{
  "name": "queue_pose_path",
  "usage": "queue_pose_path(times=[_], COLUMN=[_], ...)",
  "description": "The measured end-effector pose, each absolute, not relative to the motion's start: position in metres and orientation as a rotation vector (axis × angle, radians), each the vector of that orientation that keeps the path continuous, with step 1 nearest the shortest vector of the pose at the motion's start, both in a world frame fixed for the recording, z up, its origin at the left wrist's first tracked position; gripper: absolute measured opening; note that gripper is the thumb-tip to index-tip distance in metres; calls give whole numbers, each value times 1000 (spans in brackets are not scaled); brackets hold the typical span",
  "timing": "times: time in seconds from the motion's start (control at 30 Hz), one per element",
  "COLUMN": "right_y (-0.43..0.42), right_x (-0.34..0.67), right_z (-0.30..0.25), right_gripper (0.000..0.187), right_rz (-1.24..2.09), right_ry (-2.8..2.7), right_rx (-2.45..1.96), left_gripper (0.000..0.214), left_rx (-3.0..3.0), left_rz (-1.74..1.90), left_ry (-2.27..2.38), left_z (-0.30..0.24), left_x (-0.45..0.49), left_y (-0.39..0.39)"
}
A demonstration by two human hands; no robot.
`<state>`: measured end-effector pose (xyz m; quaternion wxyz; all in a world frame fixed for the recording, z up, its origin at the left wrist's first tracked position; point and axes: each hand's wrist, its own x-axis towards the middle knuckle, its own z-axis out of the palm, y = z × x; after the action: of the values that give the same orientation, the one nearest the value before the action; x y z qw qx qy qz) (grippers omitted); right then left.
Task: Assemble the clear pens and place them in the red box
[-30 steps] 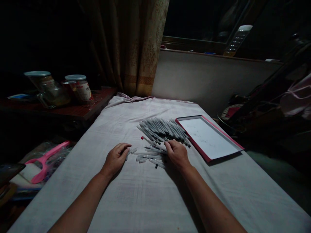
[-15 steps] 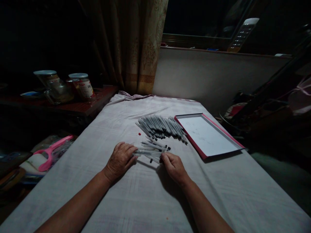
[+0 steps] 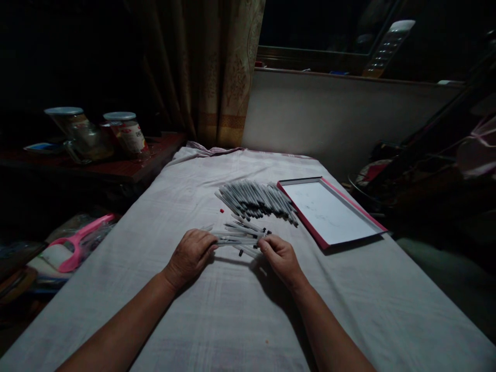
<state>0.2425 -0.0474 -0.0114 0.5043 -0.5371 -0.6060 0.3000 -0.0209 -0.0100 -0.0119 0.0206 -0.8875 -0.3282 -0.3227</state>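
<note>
Between my two hands lies a small bundle of clear pens (image 3: 236,240), held level just above the cloth. My left hand (image 3: 191,253) is closed around their left ends. At the right ends, my right hand (image 3: 281,257) pinches with thumb and fingers. A few loose pens (image 3: 242,225) with dark tips rest just behind the bundle, and a small black cap (image 3: 241,253) shows below it. Farther back a large fanned pile of similar pens (image 3: 256,199) lies on the cloth. A small red cap (image 3: 221,211) sits left of the pile.
A shallow red-rimmed box lid (image 3: 329,214) with a white inside lies right of the pile. The pale checked cloth (image 3: 228,320) covers the surface. Jars (image 3: 129,137) and a glass mug (image 3: 89,147) stand on a dark side table. A pink-handled object (image 3: 79,243) lies at left.
Both hands still hold the pen bundle, and the right fingers have shifted slightly at its end. The whole scene sits a little higher as the camera tilts.
</note>
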Motion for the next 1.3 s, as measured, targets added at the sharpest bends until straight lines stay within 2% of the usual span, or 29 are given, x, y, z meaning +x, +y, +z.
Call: queue_pose_path(times=[0.23, 0.47, 0.63, 0.9, 1.07, 1.13, 1.2, 1.3], right_y=[-48, -48, -48, -49, -48, -48, -47, -48], right_x=[242, 240, 240, 239, 238, 238, 238, 239], right_z=[-9, -17, -19, -16, -15, -14, -14, -15], right_gripper=[14, 17, 19, 17, 33, 36, 33, 24], right_rz=[771, 805, 828, 914, 916, 922, 941, 960], right_ry=[-1412, -1347, -1357, -1332, -1278, -1269, -1279, -1288], right_rx=[-1232, -1322, -1337, -1320, -1424, -1445, -1435, -1400], left_gripper=[22, 19, 9, 24, 24, 18, 10, 10], left_rx=[-2800, -2805, -2790, -2818, -2827, -2867, -2887, -2860], left_rz=[-1079, -1198, -1260, -1250, -1288, -1281, -1278, -1276], left_ry=[-1066, -1151, -1225, -1314, -1395, -1347, -1301, -1334], left_z=[-15, -10, -10, -10, -10, -10, -9, -9], left_x=[-26, -23, -22, -27, -26, -25, -25, -26], left_y=[-5, -8, -8, -5, -7, -7, -6, -5])
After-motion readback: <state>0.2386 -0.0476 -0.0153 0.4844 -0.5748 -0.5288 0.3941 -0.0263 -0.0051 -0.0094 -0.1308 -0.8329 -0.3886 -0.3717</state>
